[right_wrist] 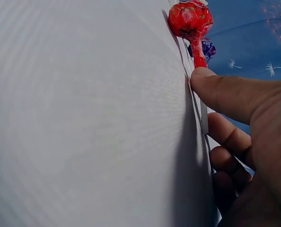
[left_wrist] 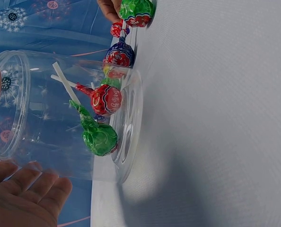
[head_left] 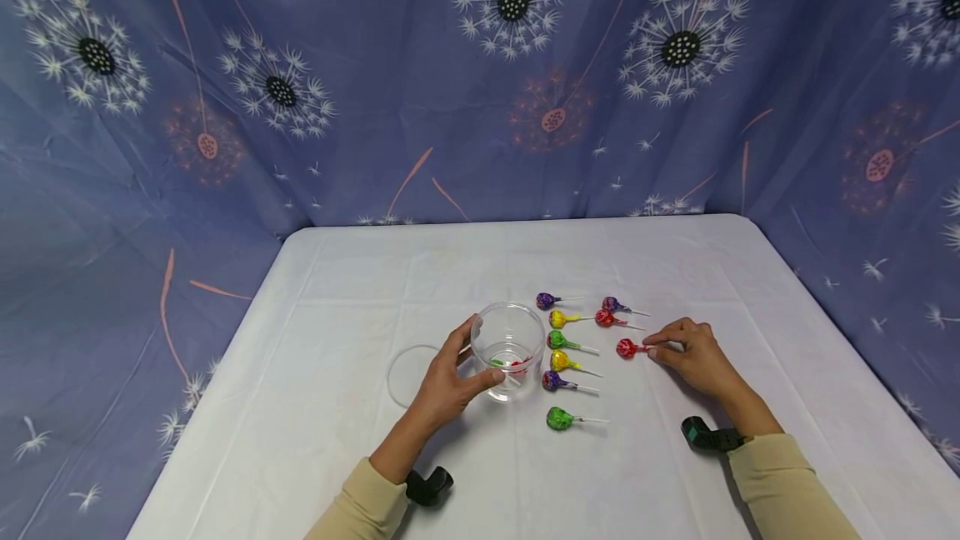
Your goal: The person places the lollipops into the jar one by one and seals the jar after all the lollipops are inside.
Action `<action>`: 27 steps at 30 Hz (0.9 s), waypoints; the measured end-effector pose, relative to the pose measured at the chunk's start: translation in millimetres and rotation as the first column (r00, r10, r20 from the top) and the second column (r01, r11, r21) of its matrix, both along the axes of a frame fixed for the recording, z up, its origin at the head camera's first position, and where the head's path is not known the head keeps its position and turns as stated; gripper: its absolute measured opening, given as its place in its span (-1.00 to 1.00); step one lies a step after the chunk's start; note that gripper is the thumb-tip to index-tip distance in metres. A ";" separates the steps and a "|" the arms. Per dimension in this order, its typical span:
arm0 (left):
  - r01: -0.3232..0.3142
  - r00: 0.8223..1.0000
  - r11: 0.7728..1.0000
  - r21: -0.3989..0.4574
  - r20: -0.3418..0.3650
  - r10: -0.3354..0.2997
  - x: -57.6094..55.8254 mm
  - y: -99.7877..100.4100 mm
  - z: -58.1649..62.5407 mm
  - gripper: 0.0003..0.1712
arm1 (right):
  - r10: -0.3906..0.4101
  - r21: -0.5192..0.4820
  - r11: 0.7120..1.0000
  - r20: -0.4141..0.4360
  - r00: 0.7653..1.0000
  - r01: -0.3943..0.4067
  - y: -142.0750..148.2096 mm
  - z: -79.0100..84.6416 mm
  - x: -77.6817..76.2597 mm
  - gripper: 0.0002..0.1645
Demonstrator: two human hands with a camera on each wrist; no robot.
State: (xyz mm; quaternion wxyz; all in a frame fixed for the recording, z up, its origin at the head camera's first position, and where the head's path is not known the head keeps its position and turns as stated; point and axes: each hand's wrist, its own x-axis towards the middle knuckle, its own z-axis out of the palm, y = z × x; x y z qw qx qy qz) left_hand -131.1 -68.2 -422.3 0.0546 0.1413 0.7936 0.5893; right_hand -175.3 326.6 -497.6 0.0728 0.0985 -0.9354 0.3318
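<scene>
My left hand [head_left: 447, 386] holds a clear plastic jar [head_left: 508, 325] upright on the table, thumb on the near side and fingers on the far side. Inside it, seen from the left wrist, are a red lollipop [left_wrist: 106, 100] and a green lollipop [left_wrist: 100, 138]. To the right, my right hand [head_left: 693, 355] pinches the stick of another red lollipop [head_left: 627, 348] between thumb and fingers. That lollipop's wrapped head [right_wrist: 190, 20] is at or just above the tabletop in the right wrist view.
Between jar and right hand lie several wrapped lollipops, among them a green one [head_left: 558, 418], a yellow one [head_left: 558, 319] and a purple one [head_left: 546, 301]. A clear round lid [head_left: 390, 377] lies left of the jar. White cloth covers the table [head_left: 315, 432]; a blue patterned curtain [head_left: 390, 90] hangs behind.
</scene>
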 end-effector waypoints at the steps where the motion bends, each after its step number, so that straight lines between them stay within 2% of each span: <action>1: 0.000 1.000 1.000 0.000 -0.002 0.000 0.1 0.0 0.0 -0.03 | -0.002 0.000 1.000 0.001 1.000 0.002 -0.1 -0.1 0.1 -0.88; 8: -0.004 1.000 1.000 0.002 0.001 0.004 0.5 0.2 0.4 -0.04 | -0.021 -0.005 1.000 0.001 1.000 0.021 0.0 -1.0 0.3 -0.90; 14: -0.005 1.000 1.000 0.002 0.010 0.005 0.9 0.6 1.4 -0.03 | -0.086 -0.041 0.995 0.008 0.996 0.086 -2.1 2.6 2.0 -0.87; 18: -0.003 1.000 1.000 0.004 0.011 0.003 1.3 0.5 2.2 -0.03 | -0.111 -0.067 0.992 0.010 0.994 0.111 -6.2 8.8 2.9 -0.83; 27: 0.000 1.000 1.000 0.012 0.003 0.000 1.3 -0.2 1.9 -0.04 | -0.101 -0.110 0.989 -0.002 0.995 0.100 -22.3 31.1 -0.2 -0.74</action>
